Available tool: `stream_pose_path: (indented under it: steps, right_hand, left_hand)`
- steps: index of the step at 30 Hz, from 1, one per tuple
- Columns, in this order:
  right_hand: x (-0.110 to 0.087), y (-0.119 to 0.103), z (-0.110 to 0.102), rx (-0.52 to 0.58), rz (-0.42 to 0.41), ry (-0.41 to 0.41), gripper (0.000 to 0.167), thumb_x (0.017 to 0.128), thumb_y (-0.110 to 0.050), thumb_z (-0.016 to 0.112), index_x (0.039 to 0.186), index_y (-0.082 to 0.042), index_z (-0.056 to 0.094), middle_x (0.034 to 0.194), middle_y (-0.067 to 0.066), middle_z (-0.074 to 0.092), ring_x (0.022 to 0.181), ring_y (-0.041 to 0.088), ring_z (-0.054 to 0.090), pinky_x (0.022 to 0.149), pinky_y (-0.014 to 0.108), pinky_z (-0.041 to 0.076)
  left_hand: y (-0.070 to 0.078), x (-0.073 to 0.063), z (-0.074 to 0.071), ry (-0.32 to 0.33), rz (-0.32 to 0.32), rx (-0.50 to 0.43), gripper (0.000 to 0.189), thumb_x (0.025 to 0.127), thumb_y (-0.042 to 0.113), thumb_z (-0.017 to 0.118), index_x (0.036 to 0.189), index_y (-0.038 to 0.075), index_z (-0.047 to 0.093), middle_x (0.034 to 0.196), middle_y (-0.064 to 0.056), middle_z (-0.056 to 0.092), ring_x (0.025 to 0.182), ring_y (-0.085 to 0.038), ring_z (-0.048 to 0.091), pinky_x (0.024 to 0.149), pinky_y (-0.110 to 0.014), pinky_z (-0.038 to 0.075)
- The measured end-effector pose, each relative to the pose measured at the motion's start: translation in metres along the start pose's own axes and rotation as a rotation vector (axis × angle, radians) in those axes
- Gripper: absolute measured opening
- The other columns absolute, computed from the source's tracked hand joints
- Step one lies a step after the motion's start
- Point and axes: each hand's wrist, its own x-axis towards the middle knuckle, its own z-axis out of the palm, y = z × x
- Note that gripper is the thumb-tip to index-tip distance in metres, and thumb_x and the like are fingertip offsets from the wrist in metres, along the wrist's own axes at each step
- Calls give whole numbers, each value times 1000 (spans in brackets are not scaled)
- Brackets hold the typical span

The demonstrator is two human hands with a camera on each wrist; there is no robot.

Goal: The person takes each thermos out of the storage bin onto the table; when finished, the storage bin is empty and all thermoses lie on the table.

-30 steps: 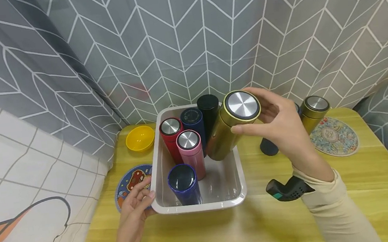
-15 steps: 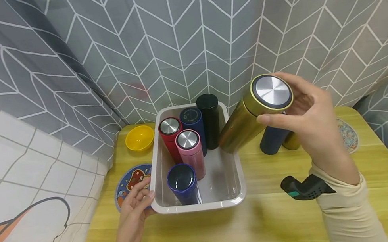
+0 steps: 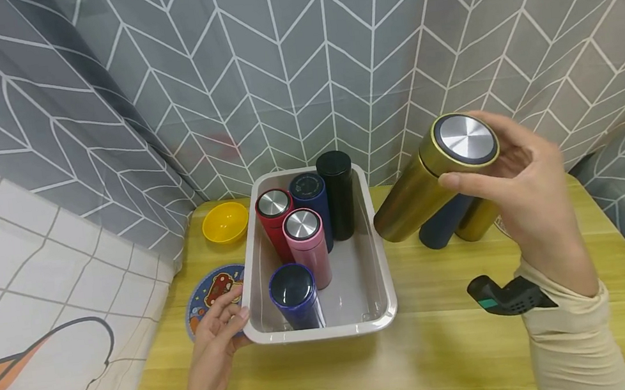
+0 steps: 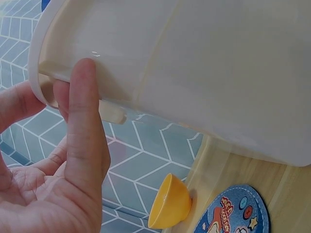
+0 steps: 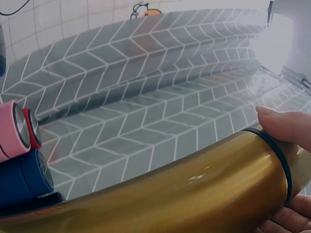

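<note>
On a yellow wood-grain table point(image 3: 435, 361), an off-white rectangular plastic bin point(image 3: 351, 330) is pinched at its eight o'clock rim between thumb and fingers of the left hand point(image 3: 218, 328). At the bin's two o'clock, a gold cylindrical metal flask point(image 3: 422, 192) is held tilted in the air, its silver-topped upper end encircled by the curved thumb and fingers of the right hand point(image 3: 535, 192). Inside the bin, a black cylindrical flask point(image 3: 339, 198) is placed at one o'clock. Outside, a round yellow bowl point(image 3: 226, 224) is set at ten o'clock.

Yellow bowl point(image 3: 225, 223) near round blue mat point(image 3: 212, 291)
</note>
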Motion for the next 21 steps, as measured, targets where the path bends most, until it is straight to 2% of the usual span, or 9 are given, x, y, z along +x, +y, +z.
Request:
stream_pose_path:
  steps: [7, 14, 21]
  right_hand:
    - [-2, 3, -10, -91, 63, 32, 64, 69, 27, 73, 128, 4, 62, 117, 8, 73, 100, 18, 68, 83, 20, 58]
    - [-4, 18, -17, -199, 146, 46, 61, 70, 18, 79, 126, -3, 64, 112, 0, 73, 96, 12, 67, 80, 16, 56]
    - [-5, 33, -21, -394, 273, 40, 65, 74, 1, 86, 132, -13, 62, 117, -5, 68, 101, 10, 64, 80, 13, 54]
  left_hand:
    - [0, 0, 1, 2, 1, 7, 37, 101, -1, 50, 133, 16, 55, 93, 5, 66, 83, -9, 68, 69, -28, 63]
    - [0, 0, 0, 1, 5, 9, 37, 101, -1, 49, 133, 17, 55, 92, 6, 66, 83, -9, 68, 69, -28, 63]
    - [1, 0, 1, 22, -17, 20, 37, 100, 0, 50, 131, 20, 57, 91, 8, 66, 83, -6, 67, 69, -26, 62]
